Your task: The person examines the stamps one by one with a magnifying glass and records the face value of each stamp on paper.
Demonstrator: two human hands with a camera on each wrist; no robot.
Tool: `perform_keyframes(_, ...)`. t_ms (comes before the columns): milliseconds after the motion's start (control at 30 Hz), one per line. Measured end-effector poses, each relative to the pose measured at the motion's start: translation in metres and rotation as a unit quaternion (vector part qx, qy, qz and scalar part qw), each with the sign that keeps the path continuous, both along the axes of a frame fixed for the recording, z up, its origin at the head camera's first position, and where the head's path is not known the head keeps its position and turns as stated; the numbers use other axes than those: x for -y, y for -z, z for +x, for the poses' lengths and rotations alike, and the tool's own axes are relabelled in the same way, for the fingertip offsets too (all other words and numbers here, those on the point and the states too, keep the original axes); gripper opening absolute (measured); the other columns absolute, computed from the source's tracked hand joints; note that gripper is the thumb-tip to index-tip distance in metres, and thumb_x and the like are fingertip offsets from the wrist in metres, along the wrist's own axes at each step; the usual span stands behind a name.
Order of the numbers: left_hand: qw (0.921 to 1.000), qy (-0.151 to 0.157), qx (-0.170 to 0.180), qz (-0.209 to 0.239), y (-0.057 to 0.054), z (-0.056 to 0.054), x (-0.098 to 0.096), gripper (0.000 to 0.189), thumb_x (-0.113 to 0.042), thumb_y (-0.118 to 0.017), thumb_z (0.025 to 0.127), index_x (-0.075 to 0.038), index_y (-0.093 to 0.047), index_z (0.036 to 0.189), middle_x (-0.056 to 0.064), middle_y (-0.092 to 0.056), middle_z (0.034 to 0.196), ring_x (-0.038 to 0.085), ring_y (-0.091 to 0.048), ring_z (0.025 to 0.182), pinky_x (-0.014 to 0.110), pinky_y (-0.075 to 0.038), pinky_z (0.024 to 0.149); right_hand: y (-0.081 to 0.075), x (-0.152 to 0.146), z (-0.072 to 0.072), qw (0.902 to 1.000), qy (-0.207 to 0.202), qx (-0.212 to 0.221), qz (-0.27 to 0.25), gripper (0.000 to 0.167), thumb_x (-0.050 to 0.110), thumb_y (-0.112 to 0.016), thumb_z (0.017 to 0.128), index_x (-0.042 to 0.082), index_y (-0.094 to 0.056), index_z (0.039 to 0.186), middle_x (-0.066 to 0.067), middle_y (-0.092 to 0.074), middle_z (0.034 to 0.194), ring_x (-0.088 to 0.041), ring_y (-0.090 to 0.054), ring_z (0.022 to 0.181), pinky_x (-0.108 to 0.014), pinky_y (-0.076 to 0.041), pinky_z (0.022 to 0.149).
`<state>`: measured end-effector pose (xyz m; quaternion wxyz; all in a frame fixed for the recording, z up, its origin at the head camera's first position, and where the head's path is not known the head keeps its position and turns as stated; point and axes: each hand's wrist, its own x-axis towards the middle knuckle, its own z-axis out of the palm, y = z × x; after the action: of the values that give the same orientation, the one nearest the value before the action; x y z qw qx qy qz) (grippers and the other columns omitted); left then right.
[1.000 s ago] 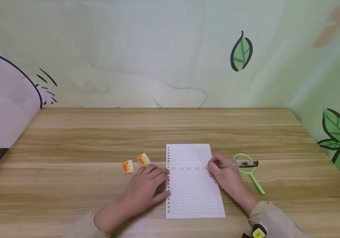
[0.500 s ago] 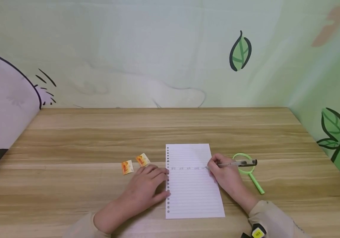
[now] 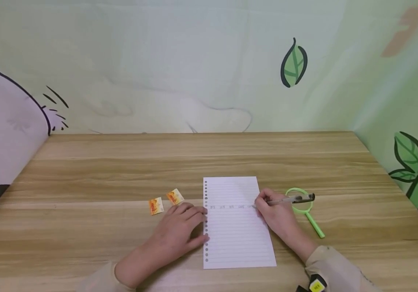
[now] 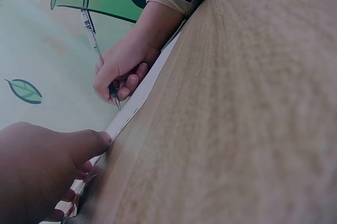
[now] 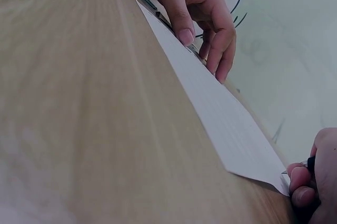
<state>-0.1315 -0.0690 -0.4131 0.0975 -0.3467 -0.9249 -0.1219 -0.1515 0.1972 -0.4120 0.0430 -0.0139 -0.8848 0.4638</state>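
Note:
My right hand [image 3: 276,211] pinches a clear pen with a dark cap end [image 3: 300,198], its tip at the right end of a short row of small writing. The writing crosses a lined sheet of paper [image 3: 236,239] with punched holes down its left edge. Fingertips and thumb of my left hand [image 3: 177,227] rest on that holed edge, fingers loosely spread. In the left wrist view the pen [image 4: 90,37] slants down to the sheet, its tip low between the thumb and curled fingers. The right wrist view shows the paper [image 5: 210,108] flat, its near corner slightly lifted.
Two small orange-and-white packets [image 3: 156,206] lie just beyond my left hand. A green magnifying glass [image 3: 315,225] lies to the right, its ring partly behind the pen. The wooden table [image 3: 121,166] meets a printed backdrop [image 3: 158,61] at its far edge.
Both hands hold nearly the same places, the pen tip staying at the row's right end. The whole view shifts very slightly.

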Motion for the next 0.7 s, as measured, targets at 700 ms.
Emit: perform_keyframes(700, 0.9999, 0.007, -0.009, 0.008, 0.002, -0.0005, -0.0005, 0.04, -0.046, -0.07, 0.081, -0.017, -0.068, 0.107, -0.005, -0.064, 0.122, 0.018, -0.054, 0.114, 0.041, -0.045, 0.098, -0.0001, -0.0014, 0.0001, 0.9999, -0.001, 0.013, -0.001, 0.014, 0.005, -0.048, 0.085, 0.005, -0.057, 0.074, -0.002, -0.05, 0.053, -0.009, -0.042, 0.038, -0.022, -0.034, 0.035)
